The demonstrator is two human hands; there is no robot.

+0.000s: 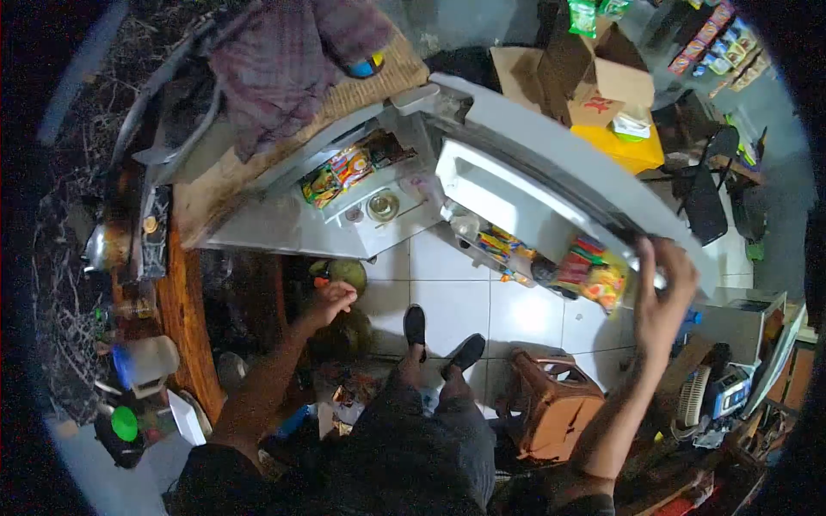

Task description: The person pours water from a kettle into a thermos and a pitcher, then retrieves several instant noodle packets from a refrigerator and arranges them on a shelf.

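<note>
A refrigerator stands open in front of me, its grey door (568, 142) swung out to the right. My right hand (667, 279) has its fingers wrapped over the door's outer edge. Near that hand, colourful food packets (594, 273) sit in the door shelf. My left hand (334, 301) hangs below the refrigerator's front edge with its fingers curled in; nothing shows in it. Just past it, a green round thing (351, 277) is on the floor, with a small orange and black object (321, 281) beside it. Inside the refrigerator lie noodle packets (348, 165) and a glass bowl (383, 205).
A brown plastic stool (559, 404) is on the white tiled floor (447, 297) to my right. An open cardboard box (594, 82) rests beyond the door. At left are a wooden edge (191, 327) and a pitcher (148, 361). A checked cloth (271, 73) covers the refrigerator's top.
</note>
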